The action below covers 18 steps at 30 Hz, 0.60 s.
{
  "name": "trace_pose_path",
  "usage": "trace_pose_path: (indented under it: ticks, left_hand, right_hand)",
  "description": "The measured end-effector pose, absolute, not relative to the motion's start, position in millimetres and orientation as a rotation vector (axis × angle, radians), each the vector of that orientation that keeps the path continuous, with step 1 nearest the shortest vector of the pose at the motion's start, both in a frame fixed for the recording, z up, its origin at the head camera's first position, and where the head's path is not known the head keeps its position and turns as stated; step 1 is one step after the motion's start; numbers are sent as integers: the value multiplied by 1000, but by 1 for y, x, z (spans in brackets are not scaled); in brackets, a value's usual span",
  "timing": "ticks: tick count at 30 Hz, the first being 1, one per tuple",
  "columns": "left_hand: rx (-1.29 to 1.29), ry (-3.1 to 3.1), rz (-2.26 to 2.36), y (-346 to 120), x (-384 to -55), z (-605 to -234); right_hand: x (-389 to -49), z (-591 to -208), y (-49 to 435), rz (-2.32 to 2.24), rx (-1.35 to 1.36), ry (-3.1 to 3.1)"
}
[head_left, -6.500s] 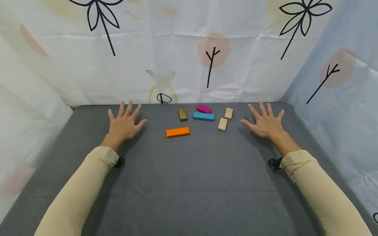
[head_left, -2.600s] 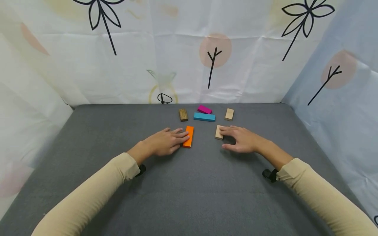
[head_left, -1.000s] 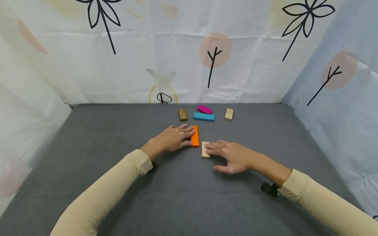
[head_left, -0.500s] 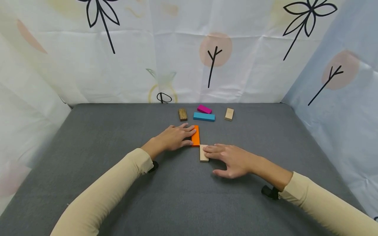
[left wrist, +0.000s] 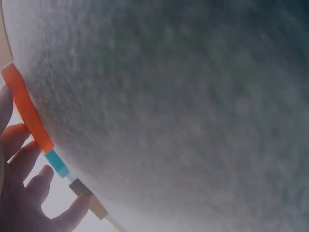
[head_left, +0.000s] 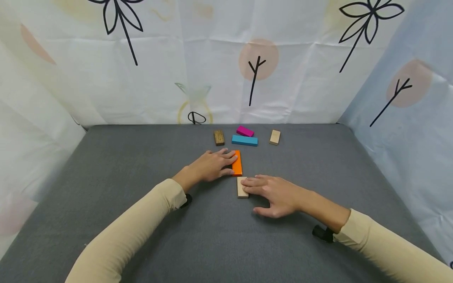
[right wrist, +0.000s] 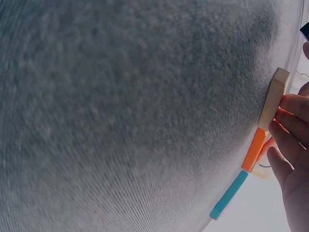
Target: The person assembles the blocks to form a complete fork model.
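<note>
An orange wooden block (head_left: 237,163) lies lengthwise in the middle of the table. My left hand (head_left: 211,165) rests its fingertips on its left side and top, fingers spread. Just nearer to me lies a pale wooden block (head_left: 242,188), its far end close to the orange block's near end. My right hand (head_left: 277,195) touches this pale block from the right with outstretched fingers, thumb apart. In the left wrist view, my left hand (left wrist: 29,193) lies along the orange block (left wrist: 29,108). In the right wrist view, fingertips of my right hand (right wrist: 294,140) meet the pale block (right wrist: 273,100).
Along the back of the grey table (head_left: 198,251) lie a dark brown block (head_left: 219,138), a blue block (head_left: 244,140), a magenta block (head_left: 245,131) and another pale block (head_left: 274,137). A patterned white cloth (head_left: 219,59) hangs behind them.
Over the earlier frames, the orange block was turned lengthwise and slid right; the pale block came left and nearer. In the last half second both shifted slightly, the pale one left, the orange one right.
</note>
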<state>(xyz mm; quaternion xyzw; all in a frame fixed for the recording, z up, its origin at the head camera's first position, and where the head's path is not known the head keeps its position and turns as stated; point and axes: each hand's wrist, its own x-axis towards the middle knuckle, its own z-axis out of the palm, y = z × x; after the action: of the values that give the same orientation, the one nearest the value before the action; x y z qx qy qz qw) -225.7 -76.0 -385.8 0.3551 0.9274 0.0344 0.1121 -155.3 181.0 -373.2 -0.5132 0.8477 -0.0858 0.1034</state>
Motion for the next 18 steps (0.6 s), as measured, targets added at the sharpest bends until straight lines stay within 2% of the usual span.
trace_pose_path:
  ticks: [18]
  left_hand:
    - [1099, 2729, 90, -71, -219, -386]
  right_hand:
    - [-158, -373, 177, -319, -1517, 2483]
